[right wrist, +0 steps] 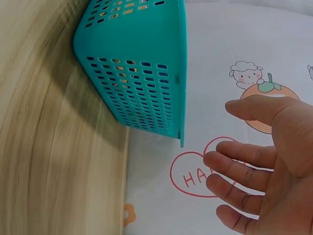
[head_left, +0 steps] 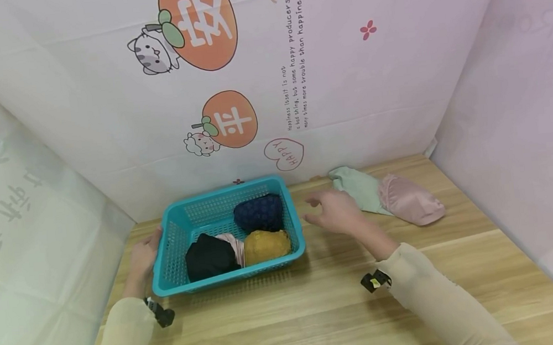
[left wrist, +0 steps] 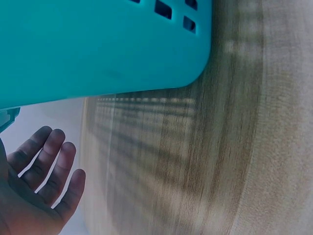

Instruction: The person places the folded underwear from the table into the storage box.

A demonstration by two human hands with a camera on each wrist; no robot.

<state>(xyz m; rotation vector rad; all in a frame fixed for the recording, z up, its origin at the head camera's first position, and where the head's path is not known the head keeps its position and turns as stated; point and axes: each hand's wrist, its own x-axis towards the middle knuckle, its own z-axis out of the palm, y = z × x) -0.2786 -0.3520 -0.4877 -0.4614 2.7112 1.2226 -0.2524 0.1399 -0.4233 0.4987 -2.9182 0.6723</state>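
Observation:
A teal plastic basket point(head_left: 226, 278) stands on the wooden table. Inside it lie a black fabric bundle point(head_left: 209, 256), a dark blue patterned one point(head_left: 259, 213), a mustard yellow one point(head_left: 267, 246) and some pale pink fabric point(head_left: 233, 246). At the basket's left side is my left hand point(head_left: 142, 257), its fingertips right by the rim; the left wrist view shows these fingers point(left wrist: 58, 171) loosely extended. My right hand point(head_left: 335, 210) hovers off the basket's right side, holding nothing, with thumb and fingers apart in the right wrist view.
To the right, near the back wall, a mint green fabric piece point(head_left: 362, 189) lies against a pink fabric bundle point(head_left: 411, 198). White printed sheets point(head_left: 347, 77) hang behind and on both sides. Bare wooden tabletop point(head_left: 271, 323) extends in front of the basket.

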